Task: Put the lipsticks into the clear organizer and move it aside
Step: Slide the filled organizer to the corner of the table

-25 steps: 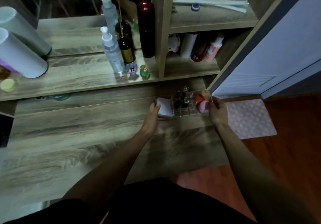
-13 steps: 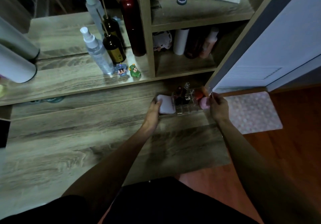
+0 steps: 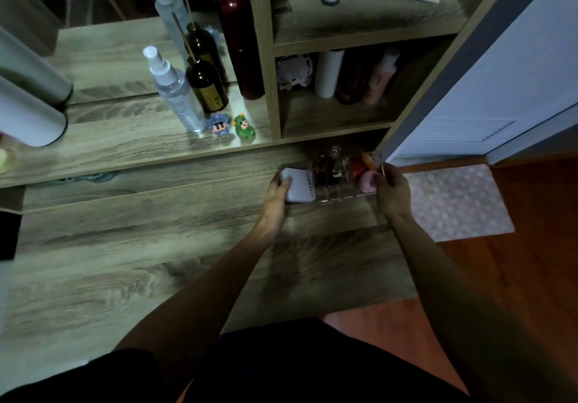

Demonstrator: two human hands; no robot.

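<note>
The clear organizer (image 3: pixel 339 194) sits on the wooden tabletop near its back right corner, under the shelf edge. Dark lipsticks (image 3: pixel 327 169) stand upright in its middle cells. A white compact (image 3: pixel 298 185) fills its left end; a pink sponge (image 3: pixel 367 180) and an orange-red one (image 3: pixel 356 166) lie in its right end. My left hand (image 3: pixel 275 196) grips the organizer's left end, thumb on the compact. My right hand (image 3: pixel 392 188) holds the right end wall between thumb and fingers.
On the raised shelf stand a spray bottle (image 3: pixel 176 90), a dark diffuser bottle (image 3: pixel 206 85), a tall red bottle (image 3: pixel 239 33) and two small figurines (image 3: pixel 231 126). A grey cylinder (image 3: pixel 26 115) lies at the left. Bottles fill the cubby (image 3: pixel 350 77). A pink mat (image 3: pixel 456 201) lies on the floor right.
Both hands stay on the organizer's ends. It has slid slightly back and right toward the table's corner, and my view has shifted a little.
</note>
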